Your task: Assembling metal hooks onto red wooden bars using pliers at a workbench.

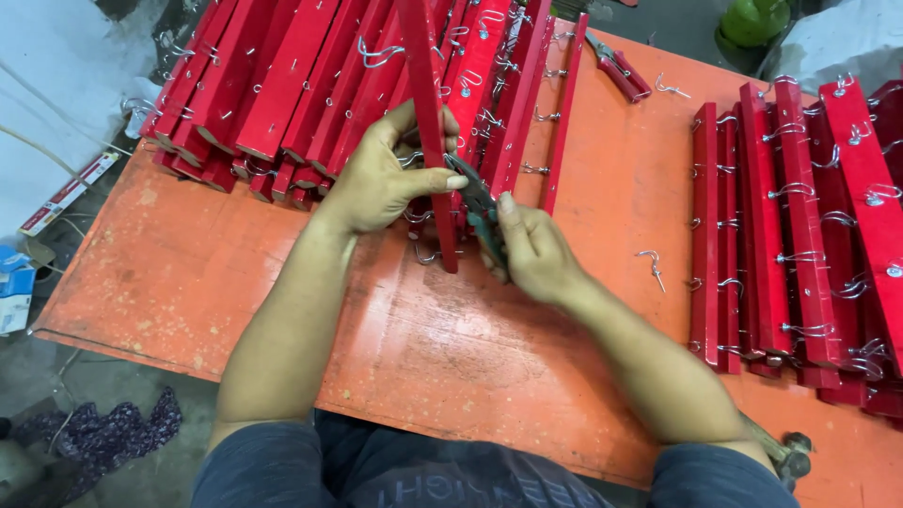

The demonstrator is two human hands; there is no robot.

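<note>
The left hand (376, 179) gripped an upright red strip (428, 122); the right hand (531, 249) clamped half-hidden pliers (480, 212) against it.

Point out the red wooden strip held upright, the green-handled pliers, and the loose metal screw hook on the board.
Red wooden strip (428, 103), head view, mid-length face.
Green-handled pliers (486, 230), head view, green handle.
Loose metal screw hook (652, 265), head view, its shank.
</note>
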